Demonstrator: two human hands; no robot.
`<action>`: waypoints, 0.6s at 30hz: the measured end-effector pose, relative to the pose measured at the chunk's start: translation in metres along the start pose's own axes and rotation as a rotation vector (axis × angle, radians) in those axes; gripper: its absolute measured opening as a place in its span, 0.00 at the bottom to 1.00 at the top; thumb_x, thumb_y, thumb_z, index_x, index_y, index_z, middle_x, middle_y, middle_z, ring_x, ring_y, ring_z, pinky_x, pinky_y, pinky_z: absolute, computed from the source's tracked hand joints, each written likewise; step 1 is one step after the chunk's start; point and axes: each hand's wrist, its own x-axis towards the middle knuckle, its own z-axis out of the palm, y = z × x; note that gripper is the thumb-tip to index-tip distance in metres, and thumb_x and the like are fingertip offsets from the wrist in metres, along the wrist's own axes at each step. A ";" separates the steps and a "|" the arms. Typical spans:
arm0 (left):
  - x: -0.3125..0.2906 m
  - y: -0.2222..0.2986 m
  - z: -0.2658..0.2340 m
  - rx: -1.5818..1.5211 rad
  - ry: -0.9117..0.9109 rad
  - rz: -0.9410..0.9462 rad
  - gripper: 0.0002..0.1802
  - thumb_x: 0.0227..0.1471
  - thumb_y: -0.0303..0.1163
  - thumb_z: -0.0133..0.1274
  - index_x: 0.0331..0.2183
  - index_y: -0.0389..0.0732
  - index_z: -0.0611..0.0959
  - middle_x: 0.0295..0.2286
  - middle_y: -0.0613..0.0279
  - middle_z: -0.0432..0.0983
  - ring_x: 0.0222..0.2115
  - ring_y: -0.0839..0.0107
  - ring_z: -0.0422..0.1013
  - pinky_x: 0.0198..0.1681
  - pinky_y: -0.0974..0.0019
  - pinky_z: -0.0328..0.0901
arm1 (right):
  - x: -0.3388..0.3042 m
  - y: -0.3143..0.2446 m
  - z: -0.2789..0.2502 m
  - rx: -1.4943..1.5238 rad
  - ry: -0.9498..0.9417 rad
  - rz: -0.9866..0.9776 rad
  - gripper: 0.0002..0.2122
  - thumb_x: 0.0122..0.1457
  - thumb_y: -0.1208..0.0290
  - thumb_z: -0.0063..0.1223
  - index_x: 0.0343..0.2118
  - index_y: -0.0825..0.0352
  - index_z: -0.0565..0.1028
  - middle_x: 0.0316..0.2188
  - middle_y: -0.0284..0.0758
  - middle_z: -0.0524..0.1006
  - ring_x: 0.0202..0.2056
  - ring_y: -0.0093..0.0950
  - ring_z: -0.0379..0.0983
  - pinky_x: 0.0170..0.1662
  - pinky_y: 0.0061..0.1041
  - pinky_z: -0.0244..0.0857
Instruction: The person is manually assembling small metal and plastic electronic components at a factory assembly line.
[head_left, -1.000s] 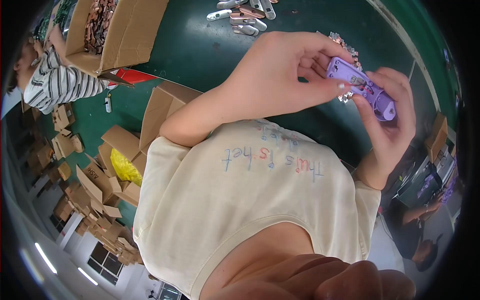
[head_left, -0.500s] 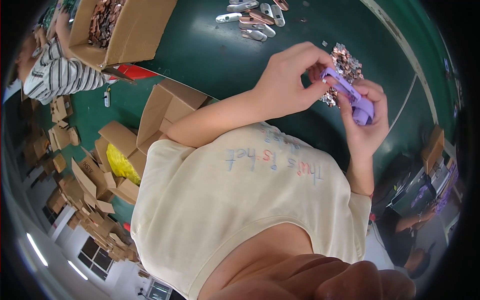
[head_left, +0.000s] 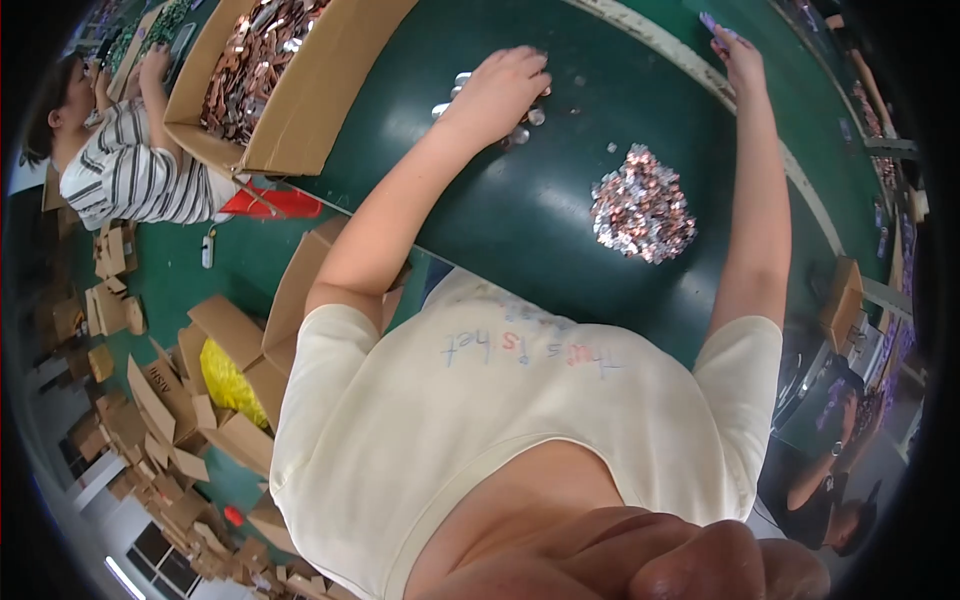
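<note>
My left hand (head_left: 498, 95) reaches over a cluster of oval metal plates (head_left: 520, 134) at the far middle of the green table. Its fingers are bent down and close together among the plates, and the fingertips partly hide what they touch. My right arm is stretched far out to the right. In its fingers, my right hand (head_left: 740, 62) holds a purple plastic part (head_left: 709, 22) above the green strip beyond the table's pale edge. Between the two arms lies a heap of small shiny silver and copper-coloured metal pieces (head_left: 643, 207).
At the left stands an open cardboard box (head_left: 330, 95) filled with metal pieces (head_left: 260, 70). A person in a striped shirt (head_left: 125, 170) works beyond it. Cardboard boxes (head_left: 235, 340) and a yellow bag (head_left: 230, 385) lie at lower left. Another person (head_left: 815, 490) is at lower right.
My hands have come apart. The right one has carried the purple part away to the far right, while the left has let go of it and moved left onto the oval plates.
</note>
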 end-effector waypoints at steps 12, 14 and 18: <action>-0.005 0.018 -0.020 -0.425 0.336 -0.316 0.10 0.42 0.22 0.50 0.32 0.39 0.75 0.30 0.57 0.72 0.32 0.62 0.70 0.34 0.64 0.65 | -0.257 -0.042 0.110 -0.982 -0.487 -0.488 0.07 0.48 0.74 0.55 0.29 0.70 0.72 0.26 0.37 0.70 0.28 0.33 0.70 0.34 0.26 0.65; -0.003 0.038 -0.037 -0.763 0.466 -0.471 0.06 0.50 0.24 0.46 0.34 0.39 0.75 0.24 0.58 0.72 0.21 0.68 0.70 0.25 0.69 0.64 | -0.255 -0.034 0.108 -0.989 -0.529 -0.506 0.06 0.48 0.75 0.54 0.29 0.70 0.71 0.27 0.39 0.69 0.29 0.36 0.69 0.34 0.29 0.64; -0.008 0.068 -0.060 -1.125 0.346 -0.653 0.06 0.51 0.24 0.47 0.34 0.37 0.75 0.21 0.65 0.71 0.22 0.80 0.68 0.25 0.76 0.62 | -0.259 -0.038 0.110 -1.018 -0.572 -0.435 0.05 0.48 0.76 0.52 0.28 0.69 0.70 0.29 0.40 0.69 0.36 0.39 0.67 0.40 0.33 0.63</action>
